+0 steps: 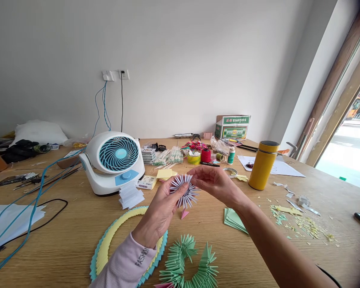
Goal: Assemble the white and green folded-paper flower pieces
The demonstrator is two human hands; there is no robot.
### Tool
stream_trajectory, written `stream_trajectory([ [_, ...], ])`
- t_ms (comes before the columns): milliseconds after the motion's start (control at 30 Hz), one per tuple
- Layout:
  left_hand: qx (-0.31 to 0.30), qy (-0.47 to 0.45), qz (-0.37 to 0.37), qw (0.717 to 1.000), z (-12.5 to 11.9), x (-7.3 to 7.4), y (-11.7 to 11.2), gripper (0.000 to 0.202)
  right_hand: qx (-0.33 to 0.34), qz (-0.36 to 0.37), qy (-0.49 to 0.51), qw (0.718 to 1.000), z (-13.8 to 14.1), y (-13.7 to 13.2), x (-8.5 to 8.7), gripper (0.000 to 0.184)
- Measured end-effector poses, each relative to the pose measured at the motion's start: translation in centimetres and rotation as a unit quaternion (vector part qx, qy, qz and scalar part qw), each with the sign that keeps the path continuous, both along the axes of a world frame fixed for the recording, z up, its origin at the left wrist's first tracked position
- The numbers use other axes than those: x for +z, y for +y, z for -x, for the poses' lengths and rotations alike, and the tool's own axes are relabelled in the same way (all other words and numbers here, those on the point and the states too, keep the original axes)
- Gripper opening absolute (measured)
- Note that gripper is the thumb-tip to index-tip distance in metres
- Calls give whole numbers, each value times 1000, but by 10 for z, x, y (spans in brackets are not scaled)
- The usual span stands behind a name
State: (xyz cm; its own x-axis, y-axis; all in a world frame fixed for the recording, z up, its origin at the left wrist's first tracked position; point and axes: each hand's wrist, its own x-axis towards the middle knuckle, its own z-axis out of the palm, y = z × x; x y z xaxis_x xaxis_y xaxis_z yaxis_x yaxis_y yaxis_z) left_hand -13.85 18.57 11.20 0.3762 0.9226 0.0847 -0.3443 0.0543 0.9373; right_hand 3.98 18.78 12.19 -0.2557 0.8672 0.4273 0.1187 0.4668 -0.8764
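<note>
Above the middle of the table I hold a round lilac piece of folded paper (191, 196) with spiky points all round. My left hand (159, 214) grips it from the left, thumb across its face. At its upper right edge the fingertips of my right hand (218, 184) are pinched together; the paper between them is mostly hidden. Just below lies a small pink folded paper triangle (184, 214). Nearer me is a curved green folded-paper chain (175, 260). A yellow and blue folded-paper ring (100, 256) lies partly under my left forearm.
A white fan (114, 160) stands at the left, blue cables beside it. A yellow flask (264, 165) stands at the right near paper scraps (309, 228). Green paper sheets (234, 220) lie under my right forearm. Thread, sticks and a cardboard box (232, 127) are at the back.
</note>
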Motion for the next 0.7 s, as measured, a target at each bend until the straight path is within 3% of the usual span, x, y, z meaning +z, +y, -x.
stream_trajectory([
  [200, 13, -14, 10, 1000, -1, 3, -1, 36, -14, -2, 1, 1000, -1, -2, 1, 32],
  [400, 23, -5, 10, 1000, 1, 5, -3, 39, -17, -16, 3, 1000, 4, -2, 3, 28],
  [700, -14, -33, 11, 999, 1, 13, -7, 32, -75, -54, -58, 994, 1, -6, 8, 24],
])
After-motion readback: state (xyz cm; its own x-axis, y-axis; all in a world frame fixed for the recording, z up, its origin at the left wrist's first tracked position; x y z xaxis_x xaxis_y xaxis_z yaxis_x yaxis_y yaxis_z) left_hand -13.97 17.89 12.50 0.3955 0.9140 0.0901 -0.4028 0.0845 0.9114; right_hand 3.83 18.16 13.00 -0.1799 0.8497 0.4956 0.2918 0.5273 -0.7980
